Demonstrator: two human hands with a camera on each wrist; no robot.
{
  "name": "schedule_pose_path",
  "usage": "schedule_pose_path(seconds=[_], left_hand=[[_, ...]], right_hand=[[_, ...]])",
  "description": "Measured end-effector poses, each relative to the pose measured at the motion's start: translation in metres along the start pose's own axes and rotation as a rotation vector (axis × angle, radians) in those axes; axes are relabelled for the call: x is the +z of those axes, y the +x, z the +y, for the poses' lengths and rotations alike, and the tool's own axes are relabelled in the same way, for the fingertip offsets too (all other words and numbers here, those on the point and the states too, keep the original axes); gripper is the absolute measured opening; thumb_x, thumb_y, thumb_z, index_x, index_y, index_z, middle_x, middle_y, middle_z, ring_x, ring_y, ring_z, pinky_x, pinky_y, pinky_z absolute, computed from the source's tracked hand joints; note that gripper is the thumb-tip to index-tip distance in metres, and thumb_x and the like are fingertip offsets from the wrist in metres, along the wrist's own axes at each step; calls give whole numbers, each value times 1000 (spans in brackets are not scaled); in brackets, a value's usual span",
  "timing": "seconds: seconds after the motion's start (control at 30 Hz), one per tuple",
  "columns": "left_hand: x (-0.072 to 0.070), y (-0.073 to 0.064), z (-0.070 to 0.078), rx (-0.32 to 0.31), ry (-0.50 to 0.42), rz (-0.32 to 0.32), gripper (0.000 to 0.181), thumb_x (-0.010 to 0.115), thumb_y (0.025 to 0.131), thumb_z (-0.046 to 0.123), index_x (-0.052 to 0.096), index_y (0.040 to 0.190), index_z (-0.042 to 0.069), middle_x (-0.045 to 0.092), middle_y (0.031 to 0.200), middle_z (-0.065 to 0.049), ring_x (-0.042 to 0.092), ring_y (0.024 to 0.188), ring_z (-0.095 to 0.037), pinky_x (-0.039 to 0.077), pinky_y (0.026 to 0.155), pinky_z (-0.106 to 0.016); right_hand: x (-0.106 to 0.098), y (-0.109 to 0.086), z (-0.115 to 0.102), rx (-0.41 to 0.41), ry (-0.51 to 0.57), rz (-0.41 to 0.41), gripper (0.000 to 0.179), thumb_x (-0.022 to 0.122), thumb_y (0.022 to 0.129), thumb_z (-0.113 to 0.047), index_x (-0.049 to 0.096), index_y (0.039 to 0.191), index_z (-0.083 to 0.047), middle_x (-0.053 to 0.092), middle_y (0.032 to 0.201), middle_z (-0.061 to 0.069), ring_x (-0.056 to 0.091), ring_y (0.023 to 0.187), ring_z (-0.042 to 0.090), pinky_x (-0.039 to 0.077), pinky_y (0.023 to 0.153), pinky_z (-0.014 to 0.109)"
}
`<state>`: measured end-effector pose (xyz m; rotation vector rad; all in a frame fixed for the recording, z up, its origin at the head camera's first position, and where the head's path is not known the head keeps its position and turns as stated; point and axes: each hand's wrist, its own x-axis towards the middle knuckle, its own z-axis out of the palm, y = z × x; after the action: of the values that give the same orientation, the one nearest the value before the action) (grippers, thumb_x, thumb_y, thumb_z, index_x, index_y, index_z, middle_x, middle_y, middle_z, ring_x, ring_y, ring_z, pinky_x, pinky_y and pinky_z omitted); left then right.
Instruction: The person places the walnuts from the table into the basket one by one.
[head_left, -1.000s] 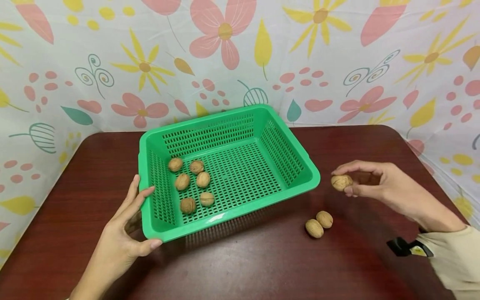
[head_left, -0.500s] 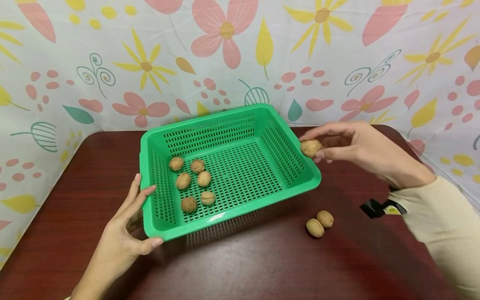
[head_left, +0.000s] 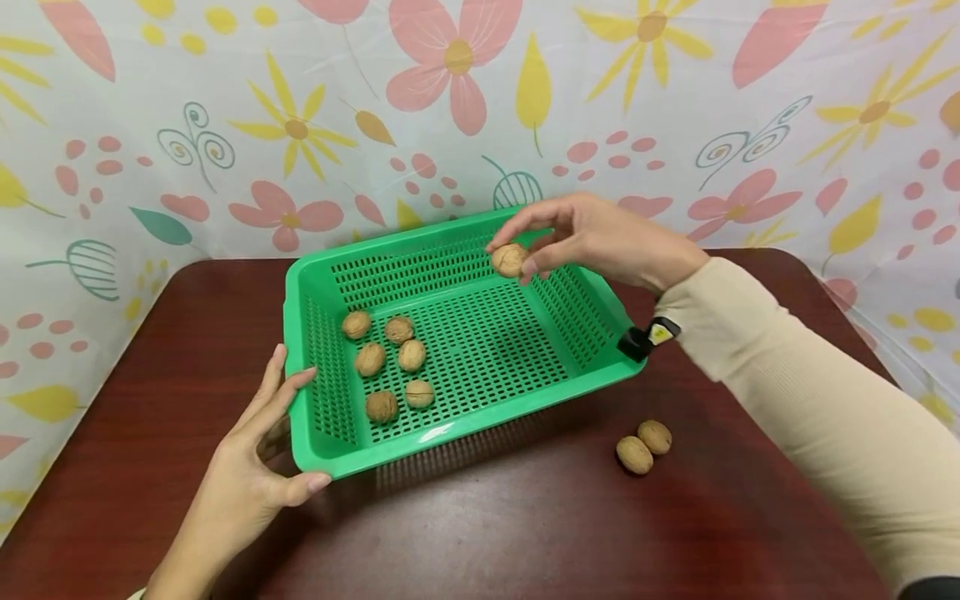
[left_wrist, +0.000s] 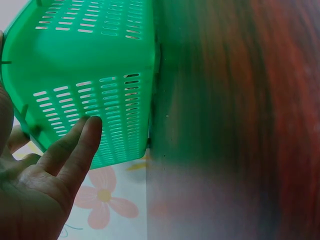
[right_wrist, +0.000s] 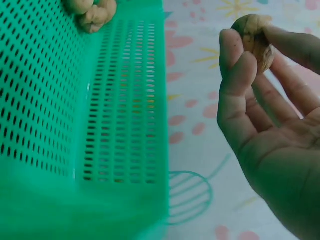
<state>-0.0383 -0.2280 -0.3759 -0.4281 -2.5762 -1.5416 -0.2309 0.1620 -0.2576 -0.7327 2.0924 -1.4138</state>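
Observation:
A green plastic basket [head_left: 480,432] with slotted walls sits on the table, and several walnuts [head_left: 370,360] lie in its left part. At its left end my left hand [head_left: 243,467] holds the rim, thumb at the front corner and fingertips over the edge. In the left wrist view, two fingers [left_wrist: 85,145] of that hand lie against the outer wall. My right hand [head_left: 592,237] pinches a walnut [head_left: 510,260] between thumb and fingertips above the basket's back right part. The right wrist view shows this walnut [right_wrist: 260,47] held apart from the basket.
Two walnuts [head_left: 635,455] lie touching on the dark red-brown table [head_left: 480,533], right of the basket's front corner. A white cloth [head_left: 360,100] with printed flowers hangs behind the table. A black device [head_left: 647,337] is strapped at my right wrist.
My right hand has carried its walnut leftward and up from the table's right side, passing over the basket's right rim. The left hand and the basket stay where they were.

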Motion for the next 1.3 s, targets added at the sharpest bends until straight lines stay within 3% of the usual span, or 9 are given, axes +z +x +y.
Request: schedule_pose_path(seconds=[0.3, 0.63, 0.7, 0.9, 1.17, 1.3], left_hand=[[-1, 0, -2, 0, -11, 0, 109, 92, 66, -8, 45, 160, 21, 10, 178, 3, 59, 122, 6, 53, 91, -10], [-2, -1, -1, -2, -6, 1, 109, 92, 66, -8, 45, 160, 20, 10, 178, 1, 59, 122, 6, 53, 90, -10], [-1, -1, -1, -5, -5, 1, 109, 92, 66, -8, 45, 160, 21, 10, 178, 2, 59, 122, 6, 53, 90, -10], [-2, -3, -1, 2, 7, 7, 110, 93, 64, -7, 46, 159, 20, 11, 178, 1, 57, 124, 8, 52, 91, -9], [-3, -3, -3, 0, -4, 8, 110, 93, 63, -7, 46, 159, 20, 11, 178, 2, 57, 125, 7, 52, 92, -9], [-2, -2, -3, 4, -9, 11, 111, 93, 62, -7, 46, 159, 20, 11, 178, 3, 57, 124, 7, 52, 92, -9]], right_hand=[[11, 52, 13, -38, 156, -166, 32, 66, 97, 2, 71, 129, -3, 68, 136, 18, 72, 95, 31, 60, 85, 37], [33, 93, 33, -5, 248, -386, 30, 63, 96, 5, 74, 121, -8, 65, 135, 11, 71, 95, 27, 57, 85, 37], [38, 99, 38, 10, 238, -426, 30, 64, 96, 5, 74, 120, -8, 63, 136, 12, 71, 96, 28, 57, 86, 39], [47, 107, 53, 65, 165, -525, 30, 68, 94, 3, 73, 122, -7, 60, 136, 12, 70, 97, 28, 51, 101, 63], [56, 110, 62, 153, 91, -670, 34, 69, 91, 6, 73, 124, -3, 62, 137, 12, 69, 91, 33, 55, 99, 57], [63, 111, 65, 208, 9, -733, 35, 68, 91, 6, 74, 124, -3, 67, 137, 10, 68, 85, 24, 58, 93, 44]])
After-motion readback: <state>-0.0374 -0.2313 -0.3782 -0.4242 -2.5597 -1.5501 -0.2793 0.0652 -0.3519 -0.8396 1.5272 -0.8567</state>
